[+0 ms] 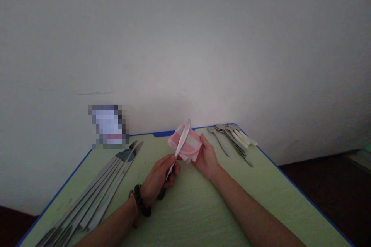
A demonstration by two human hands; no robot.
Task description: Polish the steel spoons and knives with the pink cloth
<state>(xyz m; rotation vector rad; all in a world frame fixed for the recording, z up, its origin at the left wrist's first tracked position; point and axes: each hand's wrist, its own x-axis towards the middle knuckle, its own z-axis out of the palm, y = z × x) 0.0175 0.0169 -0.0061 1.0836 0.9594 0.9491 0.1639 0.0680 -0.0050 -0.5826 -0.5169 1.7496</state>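
My left hand is closed around the dark handle of a table knife, whose silver blade points up and away from me. Behind the blade lies a folded pink-and-white checked cloth. My right hand grips that cloth from its right side, the fingers mostly hidden beneath it. The blade appears to rest against the cloth's face. Both hands are above the middle of a pale green table.
Several long metal knives lie at the left of the table. Spoons, some with white handles, are grouped at the back right. A blurred upright device stands at the back left corner. A wall rises behind the table.
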